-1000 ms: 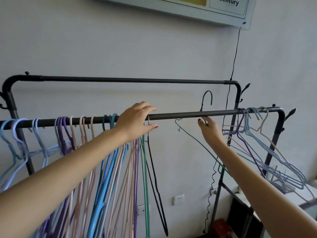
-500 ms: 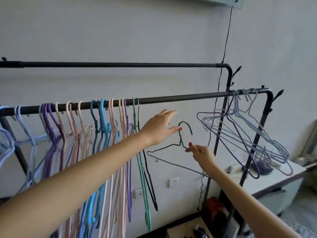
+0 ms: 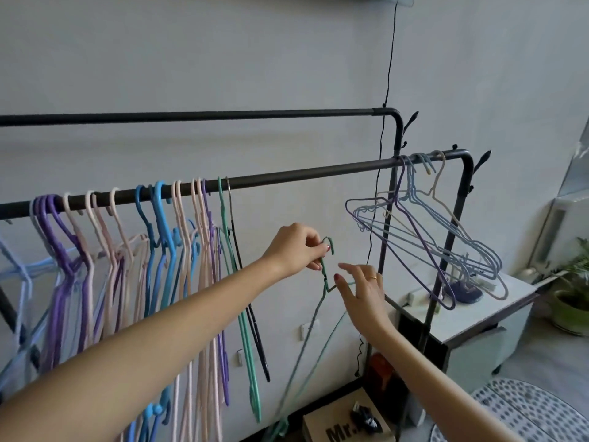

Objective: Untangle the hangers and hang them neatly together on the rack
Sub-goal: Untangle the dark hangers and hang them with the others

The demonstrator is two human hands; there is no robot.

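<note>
Home room, clothes rack (image 3: 306, 173), wall sockets (image 3: 305, 330), potted plant (image 3: 573, 282)

The left hand (image 3: 296, 250) pinches the neck of a green wire hanger (image 3: 325, 275) just below its hook, held in the air under the front rail (image 3: 302, 177) of the black rack. The right hand (image 3: 363, 291) is beside it with fingers spread, its thumb touching the hanger's shoulder; a ring shows on one finger. The hanger's body trails down and left towards the floor. On the rail to the left hangs a tidy row of hangers (image 3: 143, 250) in purple, pink, blue and green. At the rail's right end a tangled bunch (image 3: 424, 237) of blue, purple and beige wire hangers tilts outward. Behind it stands a white cabinet (image 3: 484, 317).
</note>
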